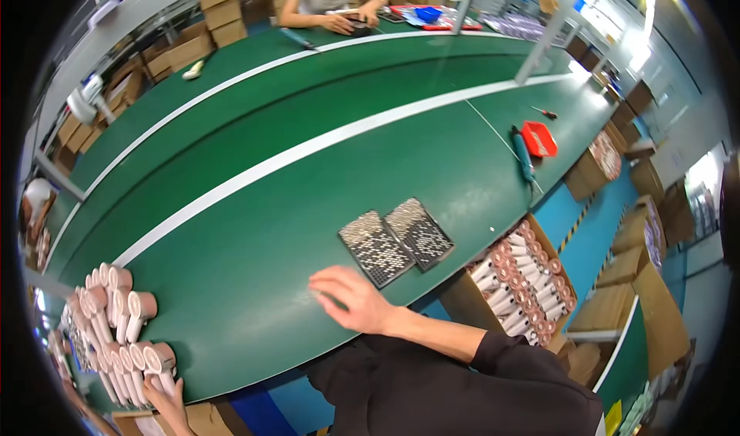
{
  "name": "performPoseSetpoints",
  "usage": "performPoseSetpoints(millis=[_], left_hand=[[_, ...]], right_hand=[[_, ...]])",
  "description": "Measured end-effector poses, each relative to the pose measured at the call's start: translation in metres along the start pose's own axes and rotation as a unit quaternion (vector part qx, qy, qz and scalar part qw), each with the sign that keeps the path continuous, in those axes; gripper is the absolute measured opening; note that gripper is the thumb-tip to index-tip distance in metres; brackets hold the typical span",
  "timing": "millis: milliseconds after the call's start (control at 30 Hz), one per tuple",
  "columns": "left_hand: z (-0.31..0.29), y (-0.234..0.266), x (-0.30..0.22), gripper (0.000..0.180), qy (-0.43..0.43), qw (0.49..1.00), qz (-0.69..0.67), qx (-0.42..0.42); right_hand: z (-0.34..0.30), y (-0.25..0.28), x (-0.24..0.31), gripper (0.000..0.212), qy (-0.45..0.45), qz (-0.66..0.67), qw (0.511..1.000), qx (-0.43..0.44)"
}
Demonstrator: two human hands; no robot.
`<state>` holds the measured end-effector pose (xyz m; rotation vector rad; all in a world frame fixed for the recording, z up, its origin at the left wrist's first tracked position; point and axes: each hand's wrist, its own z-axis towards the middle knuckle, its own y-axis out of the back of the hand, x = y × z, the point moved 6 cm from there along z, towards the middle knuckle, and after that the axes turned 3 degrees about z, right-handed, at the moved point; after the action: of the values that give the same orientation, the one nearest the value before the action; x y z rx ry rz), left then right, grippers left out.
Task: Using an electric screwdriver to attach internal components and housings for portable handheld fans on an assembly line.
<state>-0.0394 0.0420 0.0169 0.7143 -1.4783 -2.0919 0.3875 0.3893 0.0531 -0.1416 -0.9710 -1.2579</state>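
Note:
At the lower left, my left hand [166, 400] is closed around the handle of the nearest pink hair-dryer-shaped piece [160, 359]. That piece stands at the near end of a tight cluster of similar pink pieces [99, 301] with round heads and slim handles. My right hand [356, 301] hovers over the green bench, fingers apart and pointing left, holding nothing. Just beyond it lie two black perforated trays, a left tray [376, 247] and a right tray [420, 232], partly filled with small shiny pieces that look like screws.
A carton [524, 282] full of pink pieces stands by the bench's near edge. Farther right lie a teal electric screwdriver [523, 159], a red bin [539, 139] and a small screwdriver [544, 112]. Across the green bench [254, 220], a person [331, 5] handles a dark item.

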Motion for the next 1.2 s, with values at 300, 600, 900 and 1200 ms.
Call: performPoseSetpoints(millis=[300, 600, 900, 1200], left_hand=[[0.005, -0.043, -0.012, 0.059, 0.081, 0.995, -0.037, 0.042], [0.009, -0.049, -0.169, 0.047, 0.014, 0.996, -0.083, -0.013], [0.051, -0.066, -0.296, 0.052, 0.015, 0.996, -0.085, 0.011], [0.055, -0.012, -0.359, 0.053, -0.002, 1.000, 0.005, -0.024]], right_hand=[[-0.040, 0.199, -0.062, 0.021, -0.143, -0.287, 0.927, -0.194], [-0.115, 0.388, -0.175, 0.048, -0.338, -0.581, 0.704, -0.229], [-0.115, 0.440, -0.255, 0.048, -0.317, -0.640, 0.678, -0.172], [-0.061, 0.373, -0.176, 0.041, -0.290, -0.432, 0.839, -0.158]])
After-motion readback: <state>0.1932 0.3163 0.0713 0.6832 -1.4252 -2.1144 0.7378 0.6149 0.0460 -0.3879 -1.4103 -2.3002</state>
